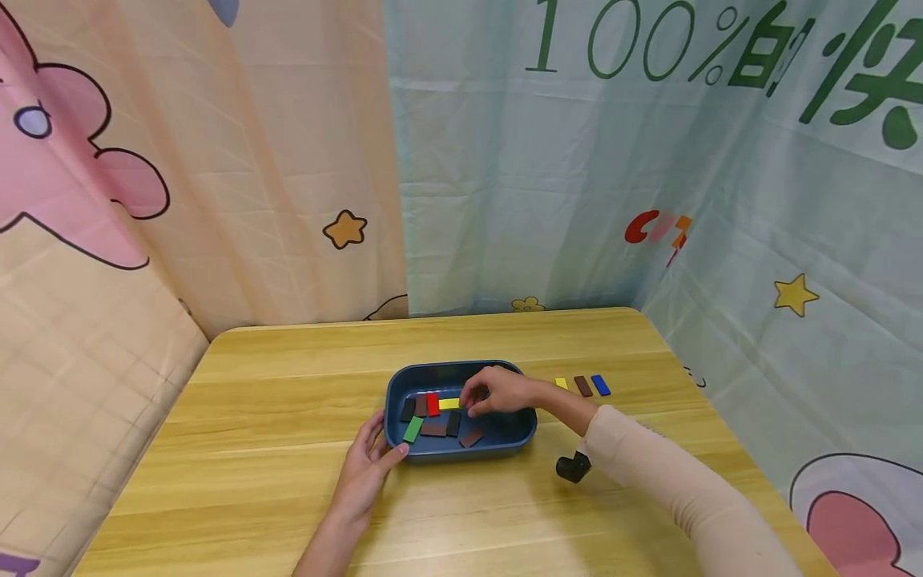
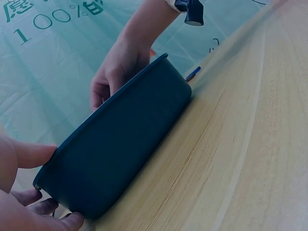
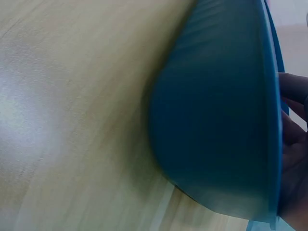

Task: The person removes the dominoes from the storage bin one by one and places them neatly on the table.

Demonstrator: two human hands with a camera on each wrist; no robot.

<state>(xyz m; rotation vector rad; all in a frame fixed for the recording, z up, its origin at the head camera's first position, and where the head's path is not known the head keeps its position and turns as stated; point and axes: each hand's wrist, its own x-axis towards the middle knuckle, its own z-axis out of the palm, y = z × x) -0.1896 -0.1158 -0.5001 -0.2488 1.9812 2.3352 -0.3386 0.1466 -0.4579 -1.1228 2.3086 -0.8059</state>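
Observation:
A dark blue plastic tub (image 1: pixel 501 437) stands on the table with small flat blocks inside. My left hand (image 1: pixel 364 473) grips its left end, the thumb at the rim and the other fingers along the outer wall. Over the tub's right half, my right hand (image 1: pixel 497 390) reaches in with bent fingers. Its fingertips are beside a yellow block (image 1: pixel 449 404); whether they pinch anything is hidden. Next to that block lies a red block (image 1: pixel 433 404). A green block (image 1: pixel 413 429), black blocks (image 1: pixel 453 423) and brown blocks (image 1: pixel 433 429) lie about it.
Right of the tub, a yellow block (image 1: pixel 561 383), a brown block (image 1: pixel 582 386) and a blue block (image 1: pixel 601 385) lie on the wooden table (image 1: pixel 252 449). A black device (image 1: pixel 573 467) sits at the right wrist. Printed curtains (image 1: pixel 505 200) hang behind the table.

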